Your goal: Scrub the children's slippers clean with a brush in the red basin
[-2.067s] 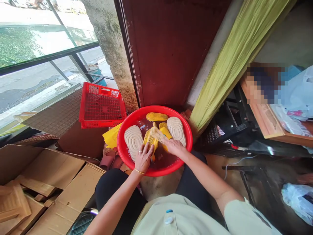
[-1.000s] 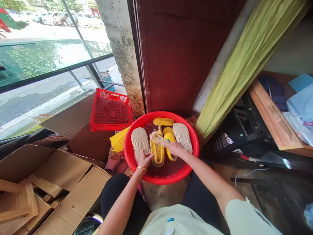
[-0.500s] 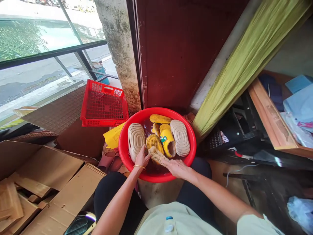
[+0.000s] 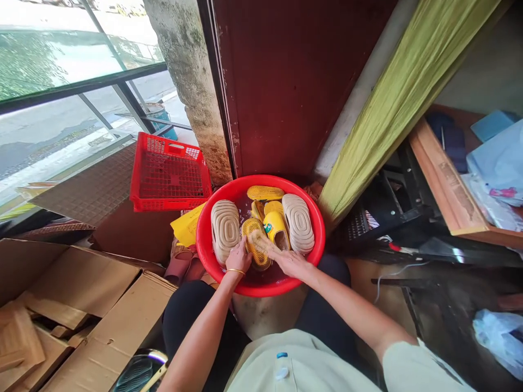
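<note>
A round red basin holds dark water and several pieces of footwear. My left hand grips the edge of a yellow slipper, its patterned sole facing up. In my right hand is a light brush, laid against that sole and blurred at its head. A cream slipper lies sole up at the left of the basin, another cream slipper at the right. Between them rests a yellow slipper with a green figure. Behind it a yellow slipper lies along the far rim.
Left of the basin are a red plastic crate, yellow material and pink footwear. Open cardboard boxes with wood pieces fill the lower left. A green curtain hangs at the right, beside a wooden shelf.
The brush has moved slightly up across the yellow sole, and my left hand sits further over the slipper's edge. The whole view has shifted a little.
</note>
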The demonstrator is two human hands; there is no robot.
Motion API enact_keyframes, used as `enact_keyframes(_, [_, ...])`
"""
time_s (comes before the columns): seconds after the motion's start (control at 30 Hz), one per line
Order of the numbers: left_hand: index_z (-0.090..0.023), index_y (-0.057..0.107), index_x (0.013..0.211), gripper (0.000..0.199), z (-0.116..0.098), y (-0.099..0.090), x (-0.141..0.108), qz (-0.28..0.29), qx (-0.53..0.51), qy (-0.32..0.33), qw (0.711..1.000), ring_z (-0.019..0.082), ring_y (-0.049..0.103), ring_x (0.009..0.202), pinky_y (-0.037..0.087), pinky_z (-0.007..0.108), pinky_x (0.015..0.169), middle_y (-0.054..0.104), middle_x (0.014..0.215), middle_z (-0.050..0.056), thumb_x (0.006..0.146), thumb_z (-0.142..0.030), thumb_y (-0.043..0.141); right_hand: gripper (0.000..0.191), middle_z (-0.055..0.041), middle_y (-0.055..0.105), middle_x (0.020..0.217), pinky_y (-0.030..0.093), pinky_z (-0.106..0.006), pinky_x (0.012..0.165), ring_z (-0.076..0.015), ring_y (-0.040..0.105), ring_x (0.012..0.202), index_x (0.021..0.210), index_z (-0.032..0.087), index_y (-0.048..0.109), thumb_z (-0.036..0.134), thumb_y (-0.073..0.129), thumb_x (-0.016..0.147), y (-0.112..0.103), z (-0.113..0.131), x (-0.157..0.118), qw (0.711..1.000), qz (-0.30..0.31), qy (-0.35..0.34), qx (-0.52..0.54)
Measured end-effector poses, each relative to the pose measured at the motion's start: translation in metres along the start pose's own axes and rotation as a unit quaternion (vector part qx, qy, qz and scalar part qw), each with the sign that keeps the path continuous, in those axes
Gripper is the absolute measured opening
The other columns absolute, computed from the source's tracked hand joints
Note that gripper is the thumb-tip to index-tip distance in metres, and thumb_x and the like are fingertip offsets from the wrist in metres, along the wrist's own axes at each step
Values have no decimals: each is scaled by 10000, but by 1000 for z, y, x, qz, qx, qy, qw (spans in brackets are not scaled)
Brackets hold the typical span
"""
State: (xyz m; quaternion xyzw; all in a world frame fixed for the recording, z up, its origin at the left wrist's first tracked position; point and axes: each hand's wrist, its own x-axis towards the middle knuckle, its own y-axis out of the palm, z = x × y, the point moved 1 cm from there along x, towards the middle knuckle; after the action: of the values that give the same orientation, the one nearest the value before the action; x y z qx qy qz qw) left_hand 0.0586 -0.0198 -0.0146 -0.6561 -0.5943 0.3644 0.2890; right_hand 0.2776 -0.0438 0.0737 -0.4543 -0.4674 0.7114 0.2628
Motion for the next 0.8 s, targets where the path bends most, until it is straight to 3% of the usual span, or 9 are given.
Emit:
enact_keyframes(0.1, [-199,463,1547,656,2,-2,7,4,-11,-26,1000,299,631,1298,476,441,1091,641,1430,164,893,-175,516,513,-75,773,1032,523,-332,766,-252,724,868,1517,455,499,283,416,1041,5,-21,-36,998,37,-43,-19])
enact_keyframes(0.17, [-201,487,1536,672,4,-5,11,4,-14,-34,999,297,644,1280,485,430,1080,664,1402,151,867,-133,496,445,-71,768,999,518,-322,770,-248,716,870,1449,462,582,341,461,1038,3,-30,-42,996,51,-68,-29])
enact_keyframes(0.23, [-203,506,1526,689,6,-7,14,1,-11,-39,999,293,652,1266,493,421,1071,680,1381,142,844,-104,485,463,-81,764,1026,514,-318,790,-243,711,891,1477,448,559,331,468,1038,-2,-35,-32,996,44,-63,-45])
enact_keyframes(0.37, [-190,534,1504,688,5,-12,17,-1,8,-32,999,264,644,1271,486,384,1077,660,1408,138,828,-83,465,642,-117,756,1095,515,-343,829,-256,712,952,1631,405,296,200,406,1033,-13,-34,7,997,-14,20,-78])
enact_keyframes(0.43, [-187,544,1497,661,5,-14,17,3,27,-33,999,256,654,1246,490,375,1066,678,1363,141,847,-105,457,659,-118,762,1088,524,-360,846,-267,719,964,1640,398,270,210,420,1026,-15,-34,22,997,-29,30,-63])
enact_keyframes(0.57, [-171,614,1425,547,10,-19,22,11,51,-34,998,271,693,1116,522,391,1000,730,1144,135,898,-205,468,594,-94,751,1217,537,-350,897,-261,720,1038,1627,352,337,304,427,1042,-16,-47,29,991,-104,7,79])
enact_keyframes(0.67, [-162,698,1282,429,11,-28,41,-33,45,-2,998,271,688,1079,527,382,975,723,1125,137,942,-292,472,588,-81,711,1318,551,-293,880,-222,714,1054,1648,293,299,362,353,1067,-20,-67,31,969,-168,14,181])
enact_keyframes(0.8, [-168,686,1263,400,-10,-49,98,-106,76,64,989,276,679,1093,503,385,1008,710,1196,146,948,-355,524,648,-99,753,1096,566,-276,622,-190,698,699,1666,212,244,391,310,1047,-21,-94,43,904,-232,107,343])
